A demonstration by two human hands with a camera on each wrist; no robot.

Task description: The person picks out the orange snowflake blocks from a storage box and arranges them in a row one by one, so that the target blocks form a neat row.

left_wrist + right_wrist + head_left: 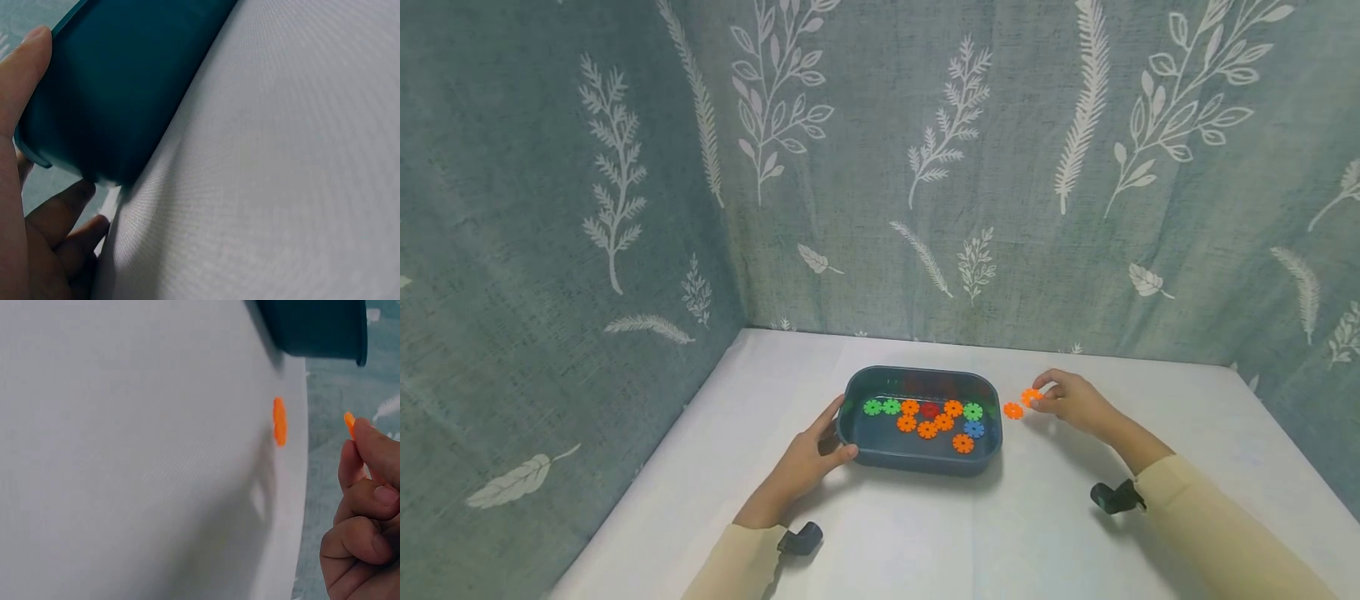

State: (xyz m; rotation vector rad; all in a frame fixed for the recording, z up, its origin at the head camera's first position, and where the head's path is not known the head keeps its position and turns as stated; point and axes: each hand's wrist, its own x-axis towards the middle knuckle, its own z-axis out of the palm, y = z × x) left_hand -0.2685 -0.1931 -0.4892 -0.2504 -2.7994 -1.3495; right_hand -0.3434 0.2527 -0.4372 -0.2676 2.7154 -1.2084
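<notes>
A dark teal plastic tray (917,461) stands on the white table, with several notched, flower-shaped discs in orange, green, red and blue lying on its floor. At its left end my left hand (808,461) grips the corner, thumb along the front wall and fingers around the end wall (125,81). To the right of the tray, my right hand (1073,402) pinches an orange notched disc (349,419) between thumb and forefinger, raised above the table. Another orange disc (1013,410) lies on the tabletop between the tray and that hand.
The white cloth-covered table (910,542) reaches back to a grey-green curtain (865,167) with white leaf prints. More of this curtain hangs along the left side. A dark device (801,540) is strapped at the left wrist, another (1116,497) at the right.
</notes>
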